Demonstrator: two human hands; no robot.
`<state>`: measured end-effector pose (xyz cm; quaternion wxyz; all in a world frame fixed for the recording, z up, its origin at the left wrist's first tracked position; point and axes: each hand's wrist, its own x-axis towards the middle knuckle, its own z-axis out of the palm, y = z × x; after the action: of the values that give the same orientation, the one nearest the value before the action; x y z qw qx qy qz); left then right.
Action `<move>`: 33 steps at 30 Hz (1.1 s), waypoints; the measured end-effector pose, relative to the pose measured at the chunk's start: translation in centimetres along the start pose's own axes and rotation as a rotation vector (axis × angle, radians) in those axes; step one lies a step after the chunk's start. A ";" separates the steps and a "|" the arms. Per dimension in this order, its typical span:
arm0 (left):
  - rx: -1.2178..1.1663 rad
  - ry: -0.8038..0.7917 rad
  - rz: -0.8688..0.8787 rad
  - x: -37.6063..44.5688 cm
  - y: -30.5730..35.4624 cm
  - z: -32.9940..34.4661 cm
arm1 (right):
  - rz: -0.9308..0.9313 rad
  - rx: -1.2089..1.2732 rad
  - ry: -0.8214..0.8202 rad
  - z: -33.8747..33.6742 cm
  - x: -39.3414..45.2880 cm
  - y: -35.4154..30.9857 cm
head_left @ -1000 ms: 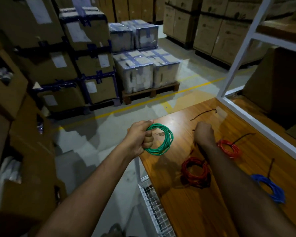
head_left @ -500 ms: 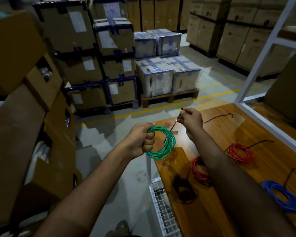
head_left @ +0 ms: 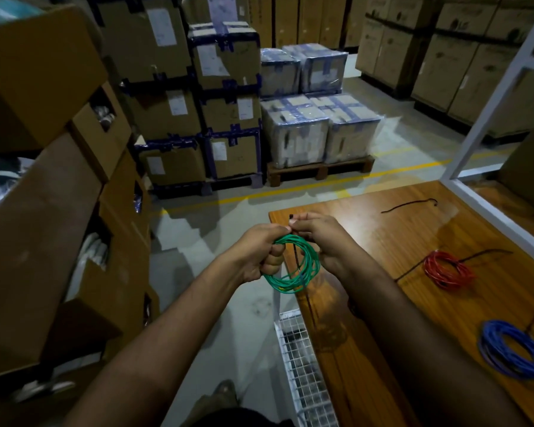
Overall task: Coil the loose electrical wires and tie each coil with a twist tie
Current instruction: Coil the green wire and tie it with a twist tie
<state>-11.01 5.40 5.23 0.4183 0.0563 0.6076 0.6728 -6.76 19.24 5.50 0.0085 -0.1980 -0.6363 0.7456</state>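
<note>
While my left hand (head_left: 256, 257) grips the green coil (head_left: 296, 266) in a closed fist at its upper left side, I hold the loop in the air just off the table's (head_left: 383, 241) near left edge, by its far left corner. The coil hangs tilted, its long axis running from my fist down toward the table edge. My right hand (head_left: 318, 235) pinches a dark twist tie (head_left: 294, 238) between thumb and fingertips at the top of the coil; the tie stands nearly upright, its short end poking up past my fingers and its long end dropping through the loop. A red coil (head_left: 447, 269) lies mid-table, a blue coil (head_left: 512, 352) lies toward the right edge, and a loose dark tie (head_left: 410, 204) lies near the far edge.
</note>
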 end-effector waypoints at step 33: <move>-0.101 0.172 0.129 -0.5 -4.1 2.9 | -0.641 -0.236 0.446 -0.7 -10.3 3.6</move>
<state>-7.00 6.95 2.58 0.3229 0.0161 0.6018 0.7303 3.83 16.46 4.93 0.3556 -0.1461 -0.7294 0.5659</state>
